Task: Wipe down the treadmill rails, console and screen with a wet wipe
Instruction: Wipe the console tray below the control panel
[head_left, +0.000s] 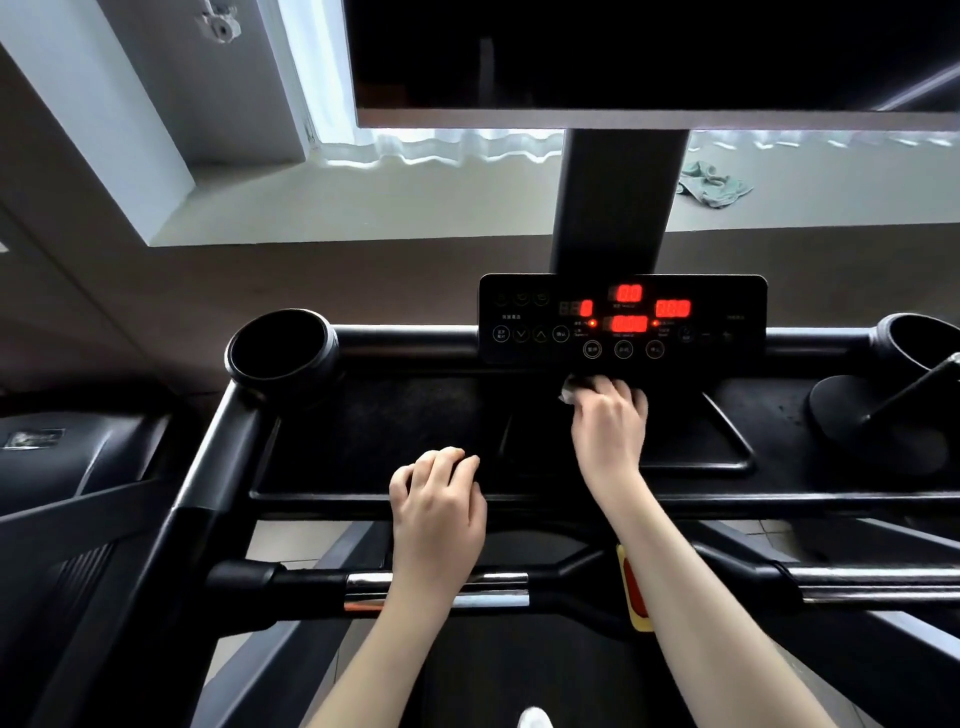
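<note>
At the centre of the frame, just under the lit control panel (737, 304), the right hand (610, 421) is gripping a white wet wipe (569, 393) and pressing it onto the dark console (389, 426), with a bit of the wipe peeking out left of the fingers. Lower and to the left, the left hand (439, 501) is resting on the console's front edge, fingers loosely curled and holding nothing. The dark screen (649, 52) is filling the upper right. Below both wrists, the chrome-banded handlebar (501, 587) is crossing the frame. A cup holder (283, 348) is sitting at the console's left corner.
</note>
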